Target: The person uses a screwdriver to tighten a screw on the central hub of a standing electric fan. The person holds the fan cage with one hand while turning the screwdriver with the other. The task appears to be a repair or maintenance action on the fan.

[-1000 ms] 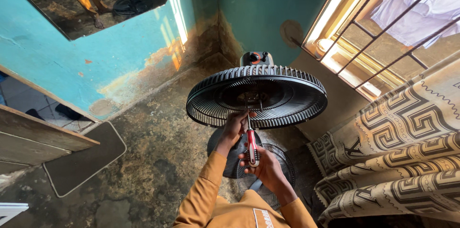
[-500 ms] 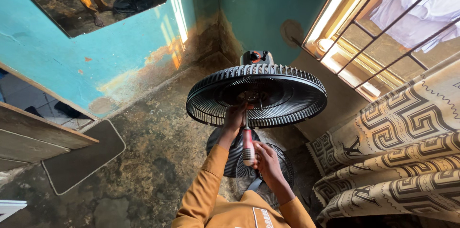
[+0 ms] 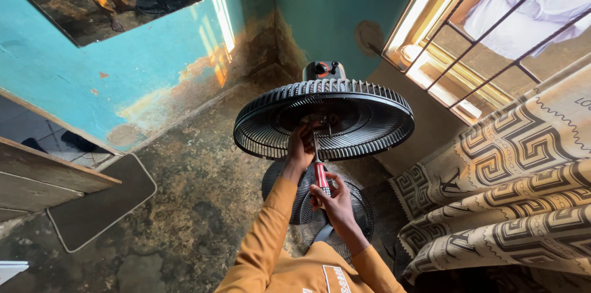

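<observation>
Hands: 2, both bare, in orange sleeves, working close together at the fan.
Left hand (image 3: 301,150): raised into the dish of the rear guard, fingers curled near the centre hub; whether it grips a part there cannot be told.
Right hand (image 3: 334,202): fingers closed around the handle of the screwdriver, below and just right of the other hand.
Screwdriver (image 3: 320,173): 1, red handle with a dark band, metal shaft pointing up and away into the middle of the guard; tip hidden among the hub parts.
Rear guard (image 3: 375,122): 1, black, round, ribbed plastic, tilted face-up like a bowl, mounted on the fan head.
Motor housing (image 3: 324,70): dark, with a red knob, just behind the guard's far rim.
Front grille (image 3: 357,207): 1, black, round, lying low beneath the guard, partly hidden by the arms.
Floor (image 3: 203,207): worn, stained concrete.
Mat (image 3: 98,207): dark, pale-edged, on the floor at left.
Wall (image 3: 154,65): turquoise paint, peeling near the base.
Curtain (image 3: 511,170): cream with black key pattern, at right.
Window (image 3: 486,40): barred, upper right, bright light.
</observation>
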